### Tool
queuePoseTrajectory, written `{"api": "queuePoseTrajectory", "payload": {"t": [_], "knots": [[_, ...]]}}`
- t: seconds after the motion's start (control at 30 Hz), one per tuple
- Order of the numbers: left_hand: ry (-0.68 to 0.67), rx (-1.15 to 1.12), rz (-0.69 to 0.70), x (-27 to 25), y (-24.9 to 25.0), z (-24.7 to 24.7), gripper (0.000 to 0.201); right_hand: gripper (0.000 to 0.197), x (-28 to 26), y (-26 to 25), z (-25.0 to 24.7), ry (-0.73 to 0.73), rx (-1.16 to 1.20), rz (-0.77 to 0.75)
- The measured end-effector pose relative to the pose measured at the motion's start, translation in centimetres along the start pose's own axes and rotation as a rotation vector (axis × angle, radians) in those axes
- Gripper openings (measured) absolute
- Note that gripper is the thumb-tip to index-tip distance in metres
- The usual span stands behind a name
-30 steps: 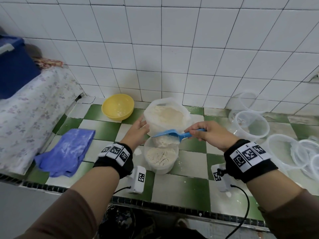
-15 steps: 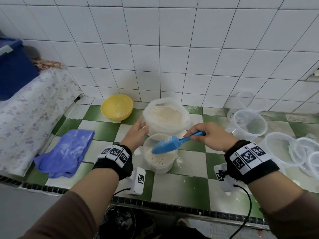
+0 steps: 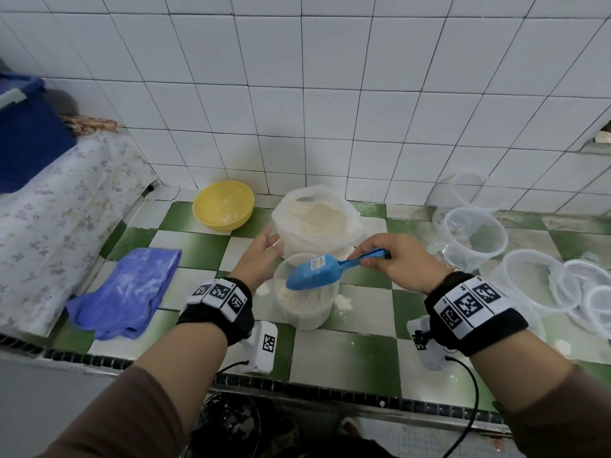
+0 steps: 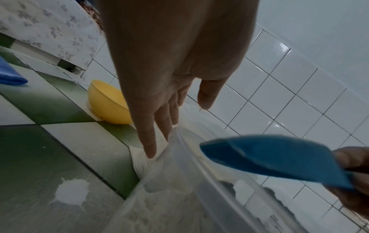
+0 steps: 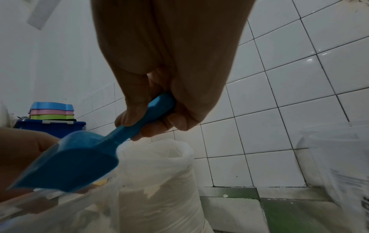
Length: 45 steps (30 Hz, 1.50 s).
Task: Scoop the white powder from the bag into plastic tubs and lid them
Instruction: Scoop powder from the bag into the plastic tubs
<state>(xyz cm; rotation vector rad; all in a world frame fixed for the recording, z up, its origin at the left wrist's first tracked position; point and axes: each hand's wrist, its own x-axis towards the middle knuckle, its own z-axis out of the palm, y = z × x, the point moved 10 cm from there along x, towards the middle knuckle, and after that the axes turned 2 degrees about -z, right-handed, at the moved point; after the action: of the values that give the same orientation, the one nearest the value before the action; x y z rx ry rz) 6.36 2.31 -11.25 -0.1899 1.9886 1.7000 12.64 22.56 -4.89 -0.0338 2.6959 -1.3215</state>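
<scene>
A clear plastic tub (image 3: 305, 309) partly filled with white powder stands on the checkered counter, just in front of the open plastic bag (image 3: 315, 221) of powder. My right hand (image 3: 390, 259) grips the handle of a blue scoop (image 3: 314, 272), which is tipped mouth-down over the tub (image 5: 49, 209). My left hand (image 3: 263, 256) is open with straight fingers (image 4: 148, 141), resting beside the tub's (image 4: 199, 189) left rim and the bag (image 5: 159, 181). The scoop (image 4: 279, 159) hangs above the rim, and the scoop (image 5: 66, 160) looks emptied.
A yellow bowl (image 3: 223, 204) sits behind on the left, a blue cloth (image 3: 127, 289) at front left. Empty clear tubs (image 3: 471, 238) and lids (image 3: 582, 292) crowd the right side. Spilled powder (image 3: 344, 304) lies by the tub. A flowered cloth (image 3: 49, 219) covers the left ledge.
The scoop went from level and loaded over the tub to tipped downward, dumping its powder into the tub. My left hand stayed beside the tub.
</scene>
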Motion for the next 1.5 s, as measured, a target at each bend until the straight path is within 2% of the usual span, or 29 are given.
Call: {"api": "queuePoseTrajectory", "payload": {"t": [0.17,0.3,0.5,0.73,1.03,1.3,1.5], "knots": [[-0.004,0.013,0.004,0.1,0.1,-0.1,0.059,0.016,0.0,-0.3,-0.4,0.025,0.053,0.023],[-0.001,0.018,-0.003,0.2,-0.1,-0.3,0.06,0.016,0.1,-1.8,-1.2,0.015,0.006,0.0],[-0.009,-0.01,-0.007,0.4,-0.2,-0.2,0.06,0.016,0.5,-4.2,0.1,-0.158,-0.303,-0.048],[-0.003,-0.017,-0.029,0.9,-0.7,-0.5,0.06,0.021,1.3,-4.6,3.7,-0.27,-0.46,-0.055],[0.005,-0.018,-0.031,1.3,-0.6,-0.9,0.06,0.024,2.1,-4.8,5.1,-0.239,-0.51,-0.065],[-0.006,-0.038,-0.037,1.5,-0.6,-0.9,0.061,0.025,2.3,-7.3,2.8,-0.211,-0.516,-0.087],[-0.006,-0.024,-0.034,1.6,-0.5,-1.2,0.061,0.027,2.1,-8.4,3.0,-0.267,-0.593,-0.074]]}}
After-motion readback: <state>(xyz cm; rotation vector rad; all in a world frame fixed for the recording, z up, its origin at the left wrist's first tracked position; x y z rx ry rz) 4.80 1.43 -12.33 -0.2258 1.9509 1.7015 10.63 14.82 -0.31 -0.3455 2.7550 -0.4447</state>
